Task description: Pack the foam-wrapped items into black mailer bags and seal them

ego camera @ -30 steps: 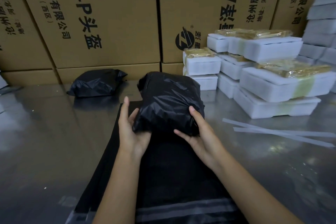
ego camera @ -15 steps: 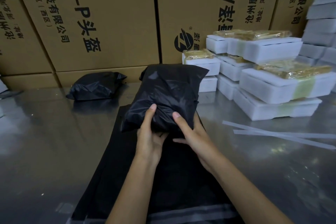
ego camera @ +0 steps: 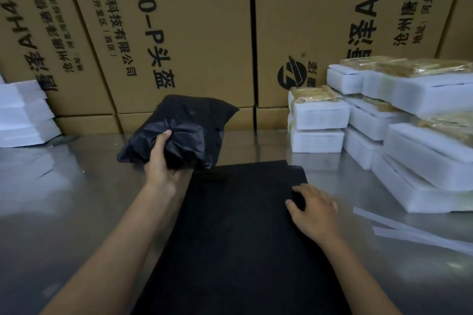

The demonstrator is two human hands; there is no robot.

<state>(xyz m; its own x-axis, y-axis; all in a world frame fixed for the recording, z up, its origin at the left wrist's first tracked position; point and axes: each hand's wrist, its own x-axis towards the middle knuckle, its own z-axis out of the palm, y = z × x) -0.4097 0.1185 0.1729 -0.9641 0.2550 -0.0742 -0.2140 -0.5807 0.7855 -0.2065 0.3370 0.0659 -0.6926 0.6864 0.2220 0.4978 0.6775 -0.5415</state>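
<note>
- Head view is showing a flat stack of black mailer bags (ego camera: 238, 238) lying matte and smooth across the near middle of the shiny metal table (ego camera: 64, 199).
- Right hand (ego camera: 314, 210) is resting on the stack's right edge, fingers curled loosely, gripping nothing.
- Left hand (ego camera: 160, 161) is gripping a filled black mailer bag (ego camera: 184, 128), crinkled and lumpy, just past the stack's far left corner.
- Bare steel is lying open to the left.
- White foam-wrapped items (ego camera: 409, 135) are crowding the right side; cardboard boxes (ego camera: 179, 33) are walling the back.
</note>
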